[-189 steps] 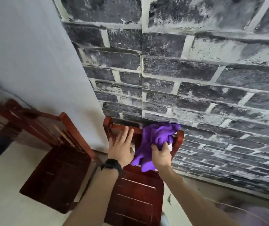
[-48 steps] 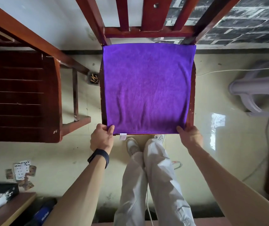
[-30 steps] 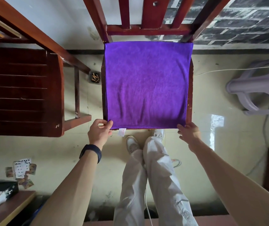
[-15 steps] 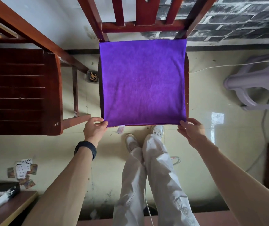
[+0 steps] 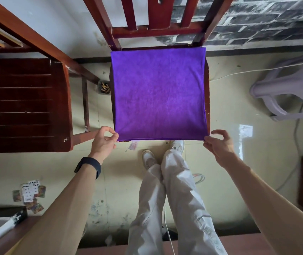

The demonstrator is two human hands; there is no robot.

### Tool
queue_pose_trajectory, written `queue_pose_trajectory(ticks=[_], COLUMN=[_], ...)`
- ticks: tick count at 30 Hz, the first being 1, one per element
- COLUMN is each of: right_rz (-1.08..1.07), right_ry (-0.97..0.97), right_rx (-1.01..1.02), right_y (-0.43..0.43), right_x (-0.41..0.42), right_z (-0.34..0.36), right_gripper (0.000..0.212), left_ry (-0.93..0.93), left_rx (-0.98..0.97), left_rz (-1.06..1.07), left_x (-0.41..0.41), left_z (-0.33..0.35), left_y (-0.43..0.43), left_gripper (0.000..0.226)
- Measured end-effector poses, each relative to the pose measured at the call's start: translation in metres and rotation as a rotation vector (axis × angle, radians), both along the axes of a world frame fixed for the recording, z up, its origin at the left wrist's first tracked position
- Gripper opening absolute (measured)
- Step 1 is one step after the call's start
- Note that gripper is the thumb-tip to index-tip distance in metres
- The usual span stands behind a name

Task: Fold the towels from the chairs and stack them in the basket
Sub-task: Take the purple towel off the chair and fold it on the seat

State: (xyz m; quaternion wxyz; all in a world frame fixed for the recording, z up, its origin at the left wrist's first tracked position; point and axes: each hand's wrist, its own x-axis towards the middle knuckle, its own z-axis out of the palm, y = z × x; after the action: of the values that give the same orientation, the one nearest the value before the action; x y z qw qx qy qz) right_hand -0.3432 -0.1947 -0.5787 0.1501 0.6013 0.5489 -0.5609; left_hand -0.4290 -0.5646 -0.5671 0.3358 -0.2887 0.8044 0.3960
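A purple towel (image 5: 159, 92) lies spread flat and square over the seat of a red-brown wooden chair (image 5: 156, 28) in the head view. My left hand (image 5: 103, 142), with a black band on its wrist, pinches the towel's near left corner between thumb and fingers. At the near right corner my right hand (image 5: 218, 144) pinches the cloth, its other fingers loosely curled. A small white label hangs below the near edge. No basket is in sight.
A second wooden chair (image 5: 25, 105) stands to the left. At the right sits a pale plastic stool (image 5: 290, 89) with a white cable on the floor. Playing cards (image 5: 30, 194) lie scattered at lower left. My legs stand just before the chair.
The towel went from a bunch on the chair back to lying flat on the seat. Over the last second both hands shifted to pinch its near corners, and the near edge lifted slightly.
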Motion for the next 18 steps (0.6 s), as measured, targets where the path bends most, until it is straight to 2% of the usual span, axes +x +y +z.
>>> queue_pose_trajectory(ticks=[2, 7, 8, 10, 12, 14, 16, 18], right_rz=[0.04, 0.3, 0.338, 0.378, 0.49, 0.712, 0.962, 1.104], right_ry=[0.028, 0.06, 0.074, 0.108, 0.145, 0.173, 0.252, 0.342], right_rx=[0.011, 0.178, 0.187, 0.172, 0.191, 0.333, 0.563, 0.732], right_y=[0.0, 0.013, 0.015, 0.016, 0.017, 0.016, 0.016, 0.021], right_x=[-0.001, -0.01, -0.013, -0.022, -0.032, -0.038, -0.039, -0.036], right_z=[0.011, 0.067, 0.084, 0.122, 0.158, 0.191, 0.217, 0.238], right_gripper=[0.03, 0.029, 0.027, 0.02, 0.026, 0.035, 0.028, 0.018], left_ry=[0.004, -0.067, -0.066, -0.048, 0.049, 0.204, 0.365, 0.498], left_rx=[0.056, 0.119, 0.114, 0.05, -0.068, -0.136, -0.194, -0.262], left_rz=[-0.032, -0.199, -0.241, -0.373, -0.525, -0.575, -0.577, -0.636], left_x=[-0.004, -0.024, -0.029, -0.036, -0.041, -0.046, -0.052, -0.057], left_z=[0.014, 0.07, 0.086, 0.12, 0.153, 0.185, 0.216, 0.246], left_y=[0.003, 0.009, 0.01, 0.013, 0.013, 0.01, 0.009, 0.008], left_gripper=[0.012, 0.05, 0.046, 0.021, 0.022, 0.02, 0.012, 0.009])
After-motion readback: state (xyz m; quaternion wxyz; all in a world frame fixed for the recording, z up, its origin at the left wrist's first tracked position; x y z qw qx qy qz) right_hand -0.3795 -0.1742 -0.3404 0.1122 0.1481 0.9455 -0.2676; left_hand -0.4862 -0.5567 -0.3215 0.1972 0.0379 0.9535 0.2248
